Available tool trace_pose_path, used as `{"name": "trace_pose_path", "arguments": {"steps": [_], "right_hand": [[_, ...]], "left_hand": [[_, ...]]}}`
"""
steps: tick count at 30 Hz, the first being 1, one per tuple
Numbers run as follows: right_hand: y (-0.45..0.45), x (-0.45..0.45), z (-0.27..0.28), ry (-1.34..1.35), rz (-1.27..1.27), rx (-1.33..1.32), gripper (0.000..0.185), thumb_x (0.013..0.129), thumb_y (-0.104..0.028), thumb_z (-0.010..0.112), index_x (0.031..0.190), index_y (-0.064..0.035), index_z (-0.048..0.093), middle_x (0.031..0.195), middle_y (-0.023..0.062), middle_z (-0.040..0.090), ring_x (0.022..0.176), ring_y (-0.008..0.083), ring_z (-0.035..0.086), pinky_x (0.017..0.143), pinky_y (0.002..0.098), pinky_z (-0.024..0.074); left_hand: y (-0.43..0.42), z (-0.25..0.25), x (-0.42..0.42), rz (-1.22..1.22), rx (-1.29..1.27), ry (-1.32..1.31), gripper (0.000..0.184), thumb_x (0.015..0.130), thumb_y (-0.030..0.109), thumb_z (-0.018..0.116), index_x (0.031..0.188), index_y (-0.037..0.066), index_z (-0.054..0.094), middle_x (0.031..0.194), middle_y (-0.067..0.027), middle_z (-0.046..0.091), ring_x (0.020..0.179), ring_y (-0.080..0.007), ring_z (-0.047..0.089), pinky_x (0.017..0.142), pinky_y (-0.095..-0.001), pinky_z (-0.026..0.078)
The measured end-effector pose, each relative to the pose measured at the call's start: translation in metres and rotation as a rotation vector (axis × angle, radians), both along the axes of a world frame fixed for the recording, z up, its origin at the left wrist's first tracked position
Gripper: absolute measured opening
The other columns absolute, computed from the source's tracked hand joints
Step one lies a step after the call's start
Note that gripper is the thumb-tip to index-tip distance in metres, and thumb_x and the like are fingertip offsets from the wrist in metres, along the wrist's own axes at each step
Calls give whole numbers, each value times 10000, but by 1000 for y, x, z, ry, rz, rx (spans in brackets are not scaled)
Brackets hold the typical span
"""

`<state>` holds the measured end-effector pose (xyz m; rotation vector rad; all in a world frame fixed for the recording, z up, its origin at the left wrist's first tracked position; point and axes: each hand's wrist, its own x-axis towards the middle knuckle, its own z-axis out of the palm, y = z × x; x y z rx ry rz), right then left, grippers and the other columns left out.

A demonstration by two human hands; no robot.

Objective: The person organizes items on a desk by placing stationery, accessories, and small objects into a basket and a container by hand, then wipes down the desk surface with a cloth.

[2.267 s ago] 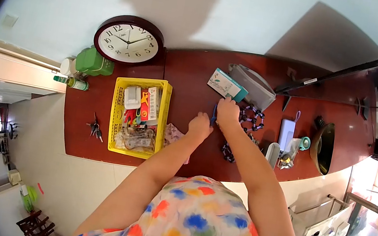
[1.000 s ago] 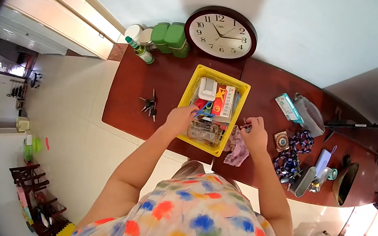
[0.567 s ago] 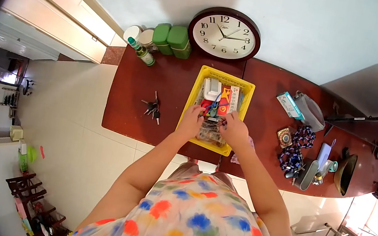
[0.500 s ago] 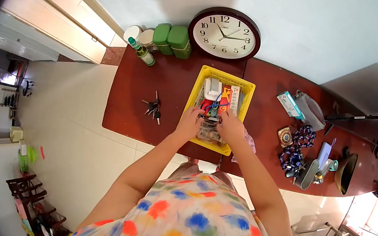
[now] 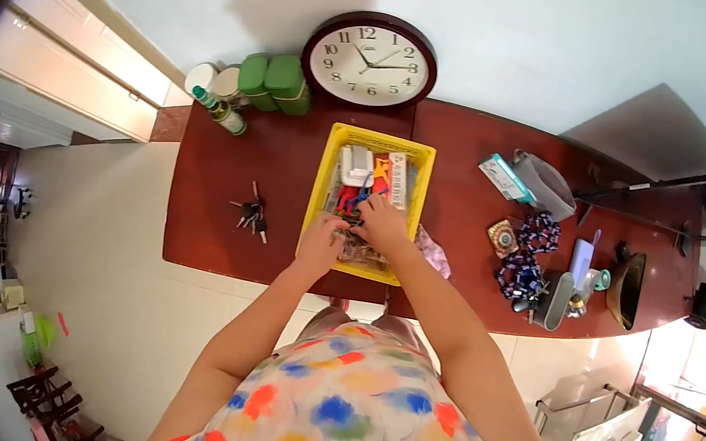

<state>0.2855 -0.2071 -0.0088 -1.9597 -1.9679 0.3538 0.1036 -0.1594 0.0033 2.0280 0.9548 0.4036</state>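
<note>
L hand [image 5: 321, 239] & R hand [image 5: 383, 224] have fingers curled down in yellow basket [image 5: 383, 139]; can't tell if either grips anything. Clear packets [image 5: 363, 255] close by could snag if tugged fast, poss. jolting white case [image 5: 356, 166]; pink cloth [image 5: 433, 254] outside could drag if basket shifts.

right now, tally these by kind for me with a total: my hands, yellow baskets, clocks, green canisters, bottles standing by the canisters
Left hand and right hand: 2
Yellow basket: 1
Clock: 1
Green canisters: 2
Bottle: 1
Total: 7
</note>
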Motion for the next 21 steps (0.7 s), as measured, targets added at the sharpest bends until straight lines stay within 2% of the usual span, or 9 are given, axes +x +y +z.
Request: {"name": "trace_pose_path", "arguments": {"steps": [2,3,5,9,15,17,18,19,21], "right_hand": [[-4,3,9,18,-7,-26,508,683,-336,773,1068,-94,548,1077,100,519,1049,284,523,815,408,480],[-6,4,15,18,-7,-5,515,679,-337,775,1075,-98,549,1078,99,519,1049,281,523,825,411,468],[-9,8,18,39,-19,47,490,693,-308,762,1089,-111,554,1087,91,520,1050,273,524,862,413,429],[-19,20,28,130,-73,192,384,738,-173,710,1083,-111,554,1131,82,531,1050,291,531,874,404,433],[-67,92,41,170,-273,299,298,747,-133,678,1026,-87,583,1063,82,566,1008,291,545,853,404,444],[-81,128,40,90,-395,328,270,739,-122,674,995,-88,595,1044,80,573,1009,298,544,848,406,443],[-87,149,36,35,-488,243,296,742,-126,676,1021,-89,585,1065,93,566,1021,312,530,859,427,431],[-93,169,31,-43,-584,270,351,741,-154,691,1064,-98,564,1095,97,554,1046,313,512,881,439,410],[-101,205,26,-248,-705,138,488,741,-201,714,1169,-100,504,1161,81,531,1097,284,493,915,437,382]], "left_hand": [[0,2,5,-29,57,5,233,816,31,608,1048,57,606,1118,-140,543,1026,-304,549,841,-363,482],[-2,3,9,-1,3,-47,245,800,29,618,1043,57,602,1102,-139,560,1047,-317,537,878,-389,457],[-2,5,19,-12,62,-27,249,799,32,619,1046,57,600,1094,-139,566,1056,-322,531,897,-401,442],[-2,11,44,-42,94,-1,240,793,78,635,1032,73,611,1090,-124,575,1058,-320,533,902,-419,430],[-10,16,101,-98,113,-84,241,779,53,617,1021,63,610,1078,-132,579,1061,-338,527,923,-429,414],[-13,20,120,-122,108,-64,236,778,44,611,1013,64,610,1074,-131,581,1062,-339,527,924,-430,414],[-15,22,129,-132,107,-52,234,777,39,608,1010,64,610,1072,-130,582,1062,-340,527,925,-431,414],[-17,22,137,-143,115,-86,227,777,32,608,1002,68,612,1069,-127,584,1065,-337,527,922,-430,418],[-22,24,153,-164,104,-86,225,778,33,612,1000,72,611,1070,-124,584,1065,-336,527,921,-430,420]]}}
